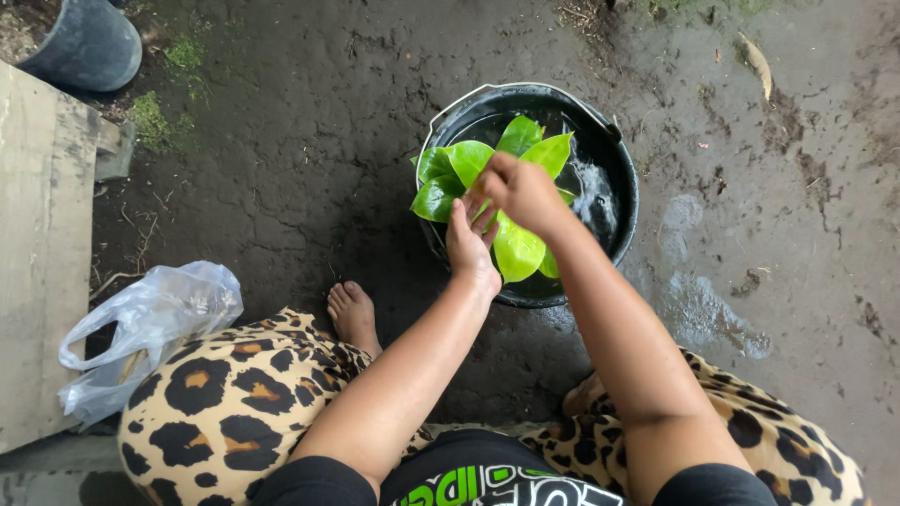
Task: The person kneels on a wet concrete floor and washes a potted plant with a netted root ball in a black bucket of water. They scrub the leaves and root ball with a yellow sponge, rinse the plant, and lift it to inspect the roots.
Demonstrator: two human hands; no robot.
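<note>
We hold 1 bunch of glossy green leaves (487, 201) over 1 round black bucket (626, 178) of water, our left hand (471, 248) and right hand (520, 192) both gripping it, with 1 crinkled clear plastic bag (150, 328) on wet, cracked ground (300, 141) nearby.

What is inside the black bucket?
The black bucket holds water and green leaves, which both hands grip. The left hand and right hand cover the stems. The bottom cannot be seen.
</note>
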